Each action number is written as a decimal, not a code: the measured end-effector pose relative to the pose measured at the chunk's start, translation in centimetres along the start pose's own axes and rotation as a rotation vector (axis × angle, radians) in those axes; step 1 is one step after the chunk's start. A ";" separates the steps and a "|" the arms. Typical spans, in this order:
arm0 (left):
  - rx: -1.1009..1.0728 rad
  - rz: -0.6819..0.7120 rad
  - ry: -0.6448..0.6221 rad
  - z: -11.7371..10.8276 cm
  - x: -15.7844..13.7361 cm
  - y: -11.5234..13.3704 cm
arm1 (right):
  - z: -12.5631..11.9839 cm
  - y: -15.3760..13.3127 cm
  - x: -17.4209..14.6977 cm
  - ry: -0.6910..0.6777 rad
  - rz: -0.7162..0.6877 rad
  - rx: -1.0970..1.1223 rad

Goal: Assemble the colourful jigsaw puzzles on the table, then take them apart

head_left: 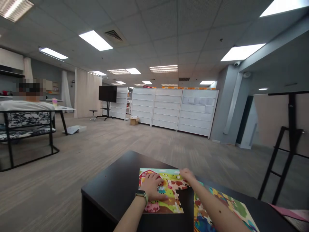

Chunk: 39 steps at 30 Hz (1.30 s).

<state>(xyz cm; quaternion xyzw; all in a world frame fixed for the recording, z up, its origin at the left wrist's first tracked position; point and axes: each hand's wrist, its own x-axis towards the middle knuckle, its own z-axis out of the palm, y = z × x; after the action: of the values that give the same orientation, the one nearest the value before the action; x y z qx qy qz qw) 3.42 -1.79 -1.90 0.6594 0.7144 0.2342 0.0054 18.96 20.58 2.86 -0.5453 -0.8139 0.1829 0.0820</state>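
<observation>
A farm-scene jigsaw puzzle (169, 207), partly assembled, lies on a black table (108, 180). It shows a red barn, a pink pig and a brown-and-white cow, with a gap at its lower right. My left hand (152, 187), wearing a watch (142, 194), rests flat on the puzzle's left part with its fingers spread. At the upper right corner, my right hand (187, 175) has its fingers curled closed on a puzzle piece at the edge; the fingertips are mostly hidden. Under my right forearm is a second colourful picture (238, 206), partly covered.
A black stand (287, 151) rises at the right, beside pink fabric (285, 211). On the left a person (29, 103) sits in a patterned chair (29, 119) at a white table (64, 108). White panels (166, 109), a screen (107, 93) and a cardboard box (134, 120) stand farther back.
</observation>
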 end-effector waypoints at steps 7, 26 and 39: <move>-0.008 -0.006 -0.012 0.1 0.1 0.0 | 0.6 0.3 0.0 -0.004 0.046 0.128; -0.097 0.089 -0.052 -0.3 -0.5 0.3 | -0.7 3.2 -3.0 0.225 -0.019 0.291; -0.211 0.204 -0.076 0.8 1.0 2.7 | -5.2 7.1 -7.5 0.363 0.045 0.381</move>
<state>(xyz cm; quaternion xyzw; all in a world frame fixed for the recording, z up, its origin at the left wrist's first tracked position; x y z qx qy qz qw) 6.04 -0.54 -1.38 0.7327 0.6143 0.2824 0.0777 29.70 17.15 5.40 -0.5619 -0.7245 0.2337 0.3236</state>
